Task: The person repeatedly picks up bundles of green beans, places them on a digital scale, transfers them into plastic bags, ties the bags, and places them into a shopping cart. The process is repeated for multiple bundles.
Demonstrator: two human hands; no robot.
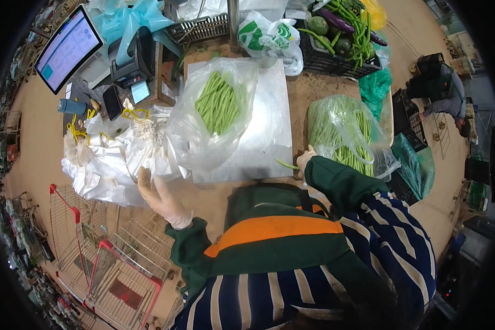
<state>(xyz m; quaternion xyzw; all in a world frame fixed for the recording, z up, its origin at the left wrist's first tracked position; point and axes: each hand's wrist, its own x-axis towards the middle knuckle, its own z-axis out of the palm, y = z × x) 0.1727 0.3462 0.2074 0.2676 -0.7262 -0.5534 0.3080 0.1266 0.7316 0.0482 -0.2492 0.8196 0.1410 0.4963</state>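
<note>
My left hand [163,199], in a thin pale glove, is raised in front of a pile of white plastic bags [107,177]. Its fingers are apart and hold nothing. A single green bean [286,163] sticks out to the left from my gloved right hand [305,160], whose fingers are closed on it. Just beyond that hand is a clear plastic bag packed with long green beans [338,128]. A second clear bag [241,144] lies open on the metal plate [270,136], with a smaller bunch of green beans [217,104] in it.
A tilted screen [69,49] and a black label printer [133,62] stand at the far left. Behind the plate rises a metal post [233,24]. A black crate [334,66] holds eggplant and other vegetables. Shopping carts [123,272] are at left; a person [445,90] bends at right.
</note>
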